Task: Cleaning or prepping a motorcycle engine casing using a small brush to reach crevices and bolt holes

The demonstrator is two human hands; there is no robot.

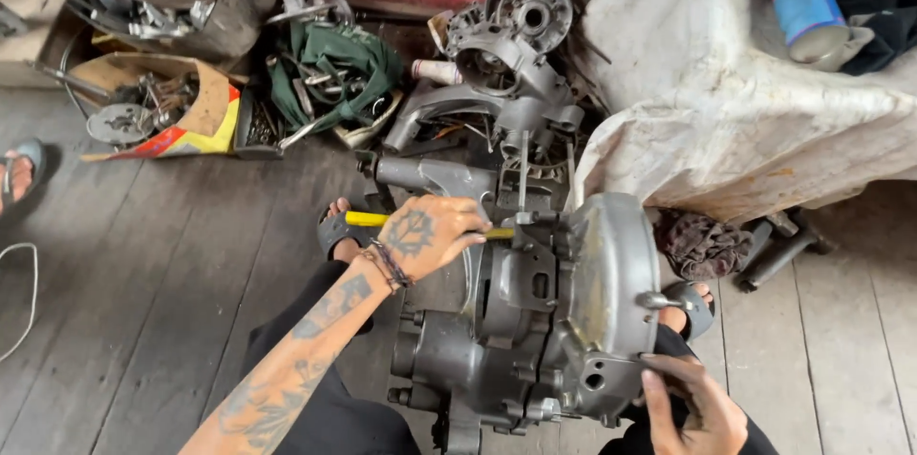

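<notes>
The left hand [425,235] is closed around a yellow-handled tool [368,219] whose tip meets the upper side of the grey engine casing [535,312], while the right hand [693,407] rests its fingertips, not clenched, on the casing's lower right edge beside the domed metal cover [611,274]. The casing stands on the wooden plank floor [143,302] between the person's 2 sandalled feet, so a slip of the tool could drive the left hand against the upright stud [522,173]. With only a light steadying touch, the casing could tip toward a foot or the dirty cloth-covered heap [726,102].

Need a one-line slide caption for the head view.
Left hand grips a yellow-handled tool against a grey engine casing; right hand steadies its edge.
</notes>
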